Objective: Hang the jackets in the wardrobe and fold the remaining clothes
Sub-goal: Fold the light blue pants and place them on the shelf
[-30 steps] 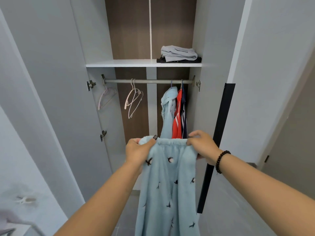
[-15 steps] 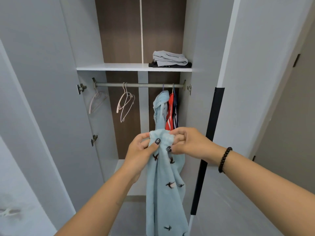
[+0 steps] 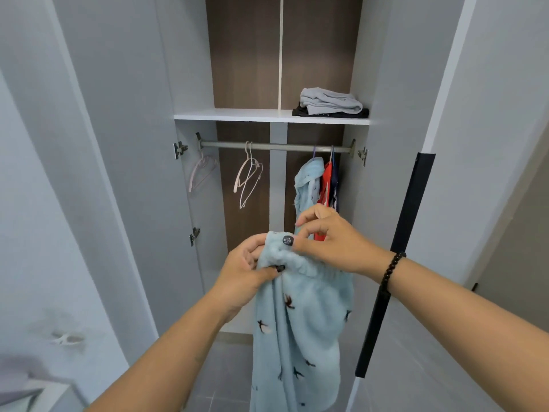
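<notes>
Fleecy blue pyjama trousers (image 3: 300,331) dangling before the open wardrobe (image 3: 271,117), waistband bunched between both hands: left hand (image 3: 246,275) gripping it, right hand (image 3: 329,239) pinching its top, likely halving them for folding.

Folded clothes (image 3: 331,104) on the shelf (image 3: 237,116); rail (image 3: 276,146) beneath; hangers (image 3: 248,179) left, jackets (image 3: 318,182) right.
</notes>
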